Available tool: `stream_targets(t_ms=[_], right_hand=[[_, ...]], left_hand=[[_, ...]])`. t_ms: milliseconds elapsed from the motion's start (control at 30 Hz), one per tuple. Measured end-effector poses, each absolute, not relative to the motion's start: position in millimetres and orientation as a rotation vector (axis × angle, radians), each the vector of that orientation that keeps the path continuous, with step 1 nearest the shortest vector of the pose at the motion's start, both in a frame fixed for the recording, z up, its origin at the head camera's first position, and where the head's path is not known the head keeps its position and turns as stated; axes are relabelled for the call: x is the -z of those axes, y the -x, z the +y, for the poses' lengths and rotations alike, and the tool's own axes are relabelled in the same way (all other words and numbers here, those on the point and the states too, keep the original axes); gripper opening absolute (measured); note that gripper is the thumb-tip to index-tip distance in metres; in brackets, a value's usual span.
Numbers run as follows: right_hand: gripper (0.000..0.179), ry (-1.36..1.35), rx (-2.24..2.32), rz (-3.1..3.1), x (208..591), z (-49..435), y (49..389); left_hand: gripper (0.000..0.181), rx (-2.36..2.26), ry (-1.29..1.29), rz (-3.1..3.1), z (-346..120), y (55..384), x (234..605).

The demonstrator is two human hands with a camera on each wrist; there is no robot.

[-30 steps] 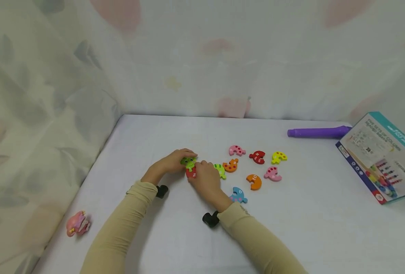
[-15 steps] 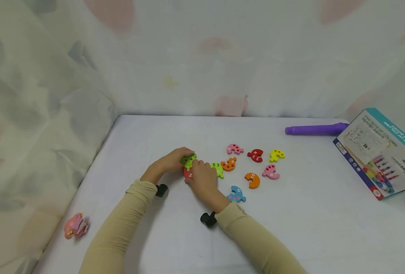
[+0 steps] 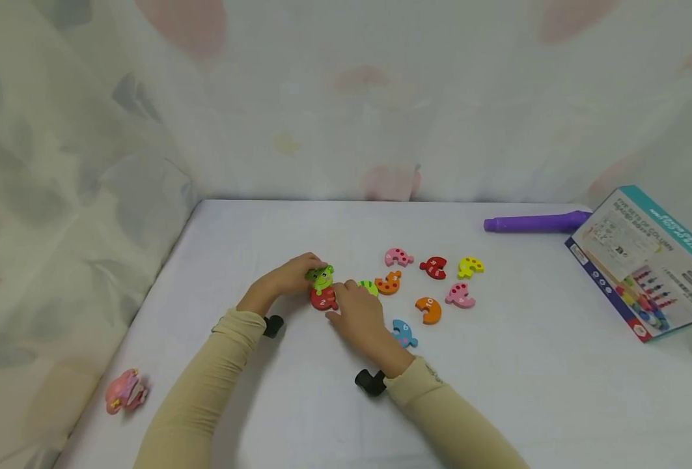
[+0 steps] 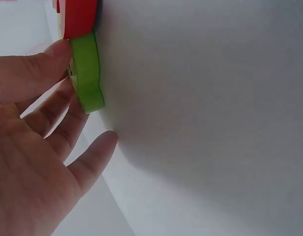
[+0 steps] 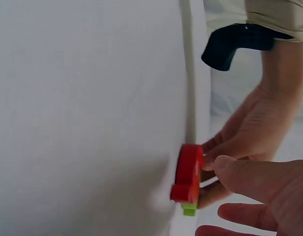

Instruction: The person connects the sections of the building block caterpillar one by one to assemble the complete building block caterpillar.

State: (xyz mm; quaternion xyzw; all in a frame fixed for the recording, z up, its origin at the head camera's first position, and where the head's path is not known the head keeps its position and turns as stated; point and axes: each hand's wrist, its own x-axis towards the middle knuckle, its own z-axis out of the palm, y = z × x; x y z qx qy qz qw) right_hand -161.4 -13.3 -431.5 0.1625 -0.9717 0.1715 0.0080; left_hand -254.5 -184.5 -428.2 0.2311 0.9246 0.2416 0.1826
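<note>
A green puzzle piece with a smiling animal face [image 3: 322, 279] lies against a red puzzle piece numbered 2 [image 3: 323, 299], left of the table's middle. My left hand [image 3: 293, 275] holds the green piece at its left side; in the left wrist view the thumb lies on that green piece [image 4: 86, 69] with fingers beyond it. My right hand [image 3: 359, 314] is just right of the red piece, fingers extended and holding nothing. In the right wrist view its thumb is near the red piece [image 5: 187, 169]. A green striped piece [image 3: 370, 287] is partly hidden behind the right hand.
Several loose puzzle pieces lie to the right, including an orange one [image 3: 428, 311], a blue one [image 3: 403, 333] and a yellow one [image 3: 470, 267]. A purple tube [image 3: 533, 223] and a printed box [image 3: 644, 260] are at the back right. A pink toy figure [image 3: 125, 392] is front left.
My right hand has let go of the red piece and drawn slightly right, uncovering it beside the green face piece. The left hand keeps its hold. The head view has shifted a little.
</note>
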Motion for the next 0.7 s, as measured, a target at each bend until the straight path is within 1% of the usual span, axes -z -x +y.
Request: stream_targets(t_ms=[133,267,533,700], right_hand=[[0.053,-0.501,-0.543,-3.035,422,-5,159],[0.054,-0.453,-0.53,-3.035,415,9,165],[0.052,-0.256,-0.539,-3.067,414,59,191],[0.05,-0.269,-0.466,-3.132,421,84,207]], left_hand=[[0.05,-0.683,-0.614,2.617,-187,254,430],[0.048,-0.695,-0.585,2.621,-188,255,431],[0.048,-0.662,-0.586,2.64,-185,258,435],[0.049,-0.65,-0.573,2.654,-183,258,434]])
